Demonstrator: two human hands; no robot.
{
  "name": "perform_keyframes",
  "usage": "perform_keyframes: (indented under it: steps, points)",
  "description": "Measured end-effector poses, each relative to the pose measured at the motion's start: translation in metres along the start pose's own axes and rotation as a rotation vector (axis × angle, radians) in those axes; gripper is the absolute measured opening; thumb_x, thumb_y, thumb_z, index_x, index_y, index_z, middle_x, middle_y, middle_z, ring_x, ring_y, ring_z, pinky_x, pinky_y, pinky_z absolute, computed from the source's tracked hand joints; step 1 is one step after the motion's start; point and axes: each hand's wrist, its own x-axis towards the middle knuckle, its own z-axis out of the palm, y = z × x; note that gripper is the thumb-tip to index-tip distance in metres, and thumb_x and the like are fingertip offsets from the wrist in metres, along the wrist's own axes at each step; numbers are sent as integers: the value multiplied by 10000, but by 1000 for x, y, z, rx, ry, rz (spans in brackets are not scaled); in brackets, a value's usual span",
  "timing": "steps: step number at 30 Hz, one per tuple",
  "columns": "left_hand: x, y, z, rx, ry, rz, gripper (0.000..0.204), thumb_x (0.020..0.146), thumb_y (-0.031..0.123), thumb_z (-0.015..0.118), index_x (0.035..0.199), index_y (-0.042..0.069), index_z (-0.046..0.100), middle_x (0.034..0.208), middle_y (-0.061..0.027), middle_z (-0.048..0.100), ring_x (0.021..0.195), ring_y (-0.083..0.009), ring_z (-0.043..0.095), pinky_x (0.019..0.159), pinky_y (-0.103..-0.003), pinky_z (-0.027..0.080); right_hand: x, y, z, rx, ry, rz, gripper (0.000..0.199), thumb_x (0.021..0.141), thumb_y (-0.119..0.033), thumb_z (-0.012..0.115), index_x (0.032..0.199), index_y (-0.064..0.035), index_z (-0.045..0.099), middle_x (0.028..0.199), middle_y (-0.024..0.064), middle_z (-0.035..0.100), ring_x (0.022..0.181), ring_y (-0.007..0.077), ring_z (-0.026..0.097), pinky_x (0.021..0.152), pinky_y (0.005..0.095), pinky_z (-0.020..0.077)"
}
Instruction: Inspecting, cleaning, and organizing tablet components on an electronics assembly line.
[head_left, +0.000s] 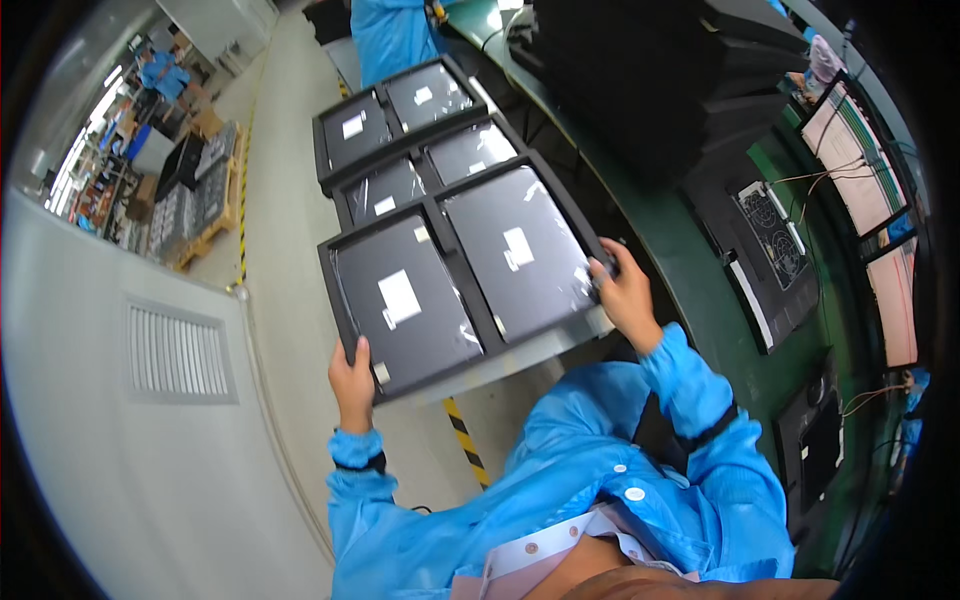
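Note:
My left hand [352, 388] is closed on the near left corner of a black tray [466, 274], its thumb along the rim. My right hand [630, 300] grips the right side of the same tray, thumb on top; the fingers beneath are mostly hidden. Two flat dark-grey panels, perhaps laptops, lie side by side in the tray: a left panel [370, 275] and a right panel [550, 290]. Both are wrapped in clear film and bear white labels. A pale edge [500, 372] shows below the tray; what it belongs to is unclear.
Beyond are a middle tray [415, 168] and a far tray [384, 108] with similar panels. A green workbench [660, 240] runs along my right, holding black equipment [765, 245] and cables. A white louvred door [180, 350] stands left. People in blue are farther off.

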Motion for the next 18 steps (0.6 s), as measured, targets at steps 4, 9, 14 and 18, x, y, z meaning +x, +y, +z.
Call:
perform_keyframes:
  steps: [4,9,14,18]
  points:
    - [123,-19,22,-163,-79,-82,326,975,178,621,1216,-42,617,1086,-83,683,969,-139,615,879,-279,480,86,-9,39,69,33,-80,399,929,-194,647,1284,-37,557,1209,221,648,1117,358,635,948,383,482]
    - [178,-41,55,-295,68,-89,590,945,199,670,1420,-49,424,1174,-163,647,1012,-208,632,888,-290,501,83,-17,46,21,-48,-325,407,934,-194,616,1289,-9,543,1288,237,586,1218,401,545,1036,427,424]
    - [129,-50,62,-70,197,-17,621,918,225,660,1380,-121,432,1226,-228,627,1122,-299,606,991,-355,456,-29,-5,-9,-188,-301,-357,427,959,-306,591,1290,-44,529,1171,236,608,1089,402,593,921,454,485]
    - [137,-75,57,94,310,-27,558,917,276,641,1274,-140,537,1275,-277,594,1200,-394,559,1049,-409,414,-91,-30,-68,-202,-477,-132,421,973,-345,571,1271,-49,536,1144,230,622,1037,401,616,886,455,496]
